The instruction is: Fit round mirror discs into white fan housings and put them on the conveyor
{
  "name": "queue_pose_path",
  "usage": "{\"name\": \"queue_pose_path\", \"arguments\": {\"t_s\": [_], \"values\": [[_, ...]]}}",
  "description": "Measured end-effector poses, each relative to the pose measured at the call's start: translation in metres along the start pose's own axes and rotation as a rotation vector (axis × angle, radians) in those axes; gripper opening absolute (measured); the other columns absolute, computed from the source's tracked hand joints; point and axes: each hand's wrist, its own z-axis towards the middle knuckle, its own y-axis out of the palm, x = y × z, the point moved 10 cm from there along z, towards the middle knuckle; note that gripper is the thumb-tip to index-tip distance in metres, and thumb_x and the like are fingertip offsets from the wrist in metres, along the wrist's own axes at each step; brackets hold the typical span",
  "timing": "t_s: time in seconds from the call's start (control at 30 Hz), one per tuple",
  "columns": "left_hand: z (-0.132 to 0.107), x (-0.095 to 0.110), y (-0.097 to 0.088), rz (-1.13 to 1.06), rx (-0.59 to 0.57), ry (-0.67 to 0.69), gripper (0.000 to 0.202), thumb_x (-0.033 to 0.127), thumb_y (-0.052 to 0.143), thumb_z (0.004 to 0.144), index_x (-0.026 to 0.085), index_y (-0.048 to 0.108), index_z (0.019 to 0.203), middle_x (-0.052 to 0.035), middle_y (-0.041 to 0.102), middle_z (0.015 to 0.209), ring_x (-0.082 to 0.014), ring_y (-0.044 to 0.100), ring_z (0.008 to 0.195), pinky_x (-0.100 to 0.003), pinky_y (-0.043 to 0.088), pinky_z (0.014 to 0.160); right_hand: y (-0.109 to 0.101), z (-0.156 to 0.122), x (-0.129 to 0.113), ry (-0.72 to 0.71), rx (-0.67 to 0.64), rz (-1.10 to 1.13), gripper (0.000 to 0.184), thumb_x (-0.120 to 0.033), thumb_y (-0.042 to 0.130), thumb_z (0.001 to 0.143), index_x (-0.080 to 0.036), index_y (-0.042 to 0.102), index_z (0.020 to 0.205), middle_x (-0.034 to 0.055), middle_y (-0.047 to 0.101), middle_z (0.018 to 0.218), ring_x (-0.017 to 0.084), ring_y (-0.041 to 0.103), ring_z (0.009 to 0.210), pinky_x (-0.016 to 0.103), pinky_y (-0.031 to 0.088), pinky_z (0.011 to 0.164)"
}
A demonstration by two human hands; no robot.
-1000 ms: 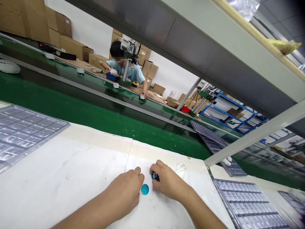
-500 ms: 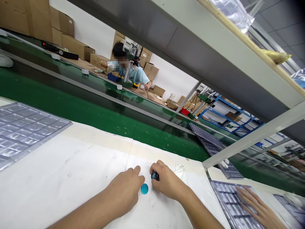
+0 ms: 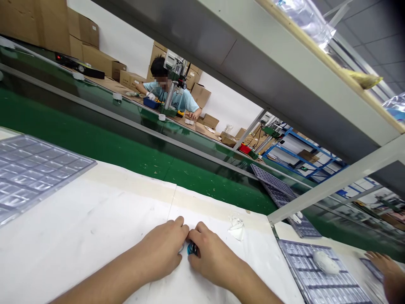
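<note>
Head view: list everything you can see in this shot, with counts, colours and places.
conveyor belt: one, green, behind the work surface
work surface: one, white, foreground
blister trays: four, clear grey, left and right of the hands
disc: one, blue, between the hands
crumpled scrap: one, white, right of the hands
oval object: one, white, on a right-hand tray
cardboard boxes: many, brown, beyond the belt
co-worker: one, light blue shirt, beyond the belt
other person's hand: one, bare, right edge
left hand: one, bare, left of the disc
right hand: one, bare, right of the disc
</note>
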Motion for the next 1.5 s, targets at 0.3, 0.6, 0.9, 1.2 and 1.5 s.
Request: {"name": "queue_pose_path", "arguments": {"t_s": [0.3, 0.6, 0.9, 1.2, 1.5], "values": [[-0.002, -0.004, 0.002, -0.151, -0.014, 0.0, 0.024, 0.009, 0.051, 0.071, 0.021, 0.061, 0.089, -0.0064, 0.06, 0.097, -0.0255, 0.064, 0.078, -0.035, 0.046, 0.062, -0.007, 0.0, 0.006, 0.035, 0.05, 0.051, 0.023, -0.007, 0.052, 0.074, -0.021, 0.061, 0.09, 0.0028, 0.055, 0.093, 0.018, 0.059, 0.078, 0.027, 0.043, 0.067], [0.002, -0.03, -0.039, -0.226, 0.136, -0.121, 0.016, 0.011, 0.042, 0.077, 0.022, 0.053, 0.083, -0.0044, 0.063, 0.083, -0.0221, 0.059, 0.07, -0.031, 0.039, 0.056, -0.006, 0.016, -0.024, -0.018, 0.021, 0.055, 0.023, -0.015, 0.053, 0.077, -0.022, 0.063, 0.096, 0.0041, 0.052, 0.095, 0.018, 0.057, 0.075, 0.029, 0.044, 0.067], [0.005, -0.041, -0.038, -0.204, 0.167, -0.211, 0.015, 0.029, 0.053, 0.094, 0.016, 0.06, 0.089, 0.001, 0.061, 0.078, -0.0137, 0.057, 0.064, -0.029, 0.046, 0.058, 0.003, 0.019, -0.037, -0.012, -0.07, 0.067, 0.031, -0.026, 0.063, 0.078, -0.025, 0.067, 0.108, 0.0057, 0.052, 0.1, 0.023, 0.061, 0.08, 0.034, 0.046, 0.068], [0.01, -0.041, -0.03, -0.223, 0.187, -0.183, 0.014, 0.026, 0.05, 0.094, 0.016, 0.06, 0.09, -0.0017, 0.063, 0.084, -0.0159, 0.059, 0.069, -0.033, 0.049, 0.064, 0.006, 0.016, -0.017, 0.021, 0.058, 0.128, 0.02, -0.014, 0.058, 0.078, -0.022, 0.067, 0.094, 0.0051, 0.05, 0.102, 0.02, 0.06, 0.081, 0.033, 0.049, 0.072], [0.005, 0.002, -0.008, -0.29, 0.038, 0.084, 0.065, 0.036, 0.058, 0.083, 0.029, 0.039, 0.144, -0.0084, 0.038, 0.153, -0.0291, 0.04, 0.136, -0.042, 0.041, 0.106, -0.039, -0.011, 0.037, -0.017, 0.298, 0.375, 0.04, -0.027, 0.065, 0.083, -0.032, 0.062, 0.122, 0.0028, 0.064, 0.109, 0.021, 0.062, 0.092, 0.034, 0.049, 0.084]]}}
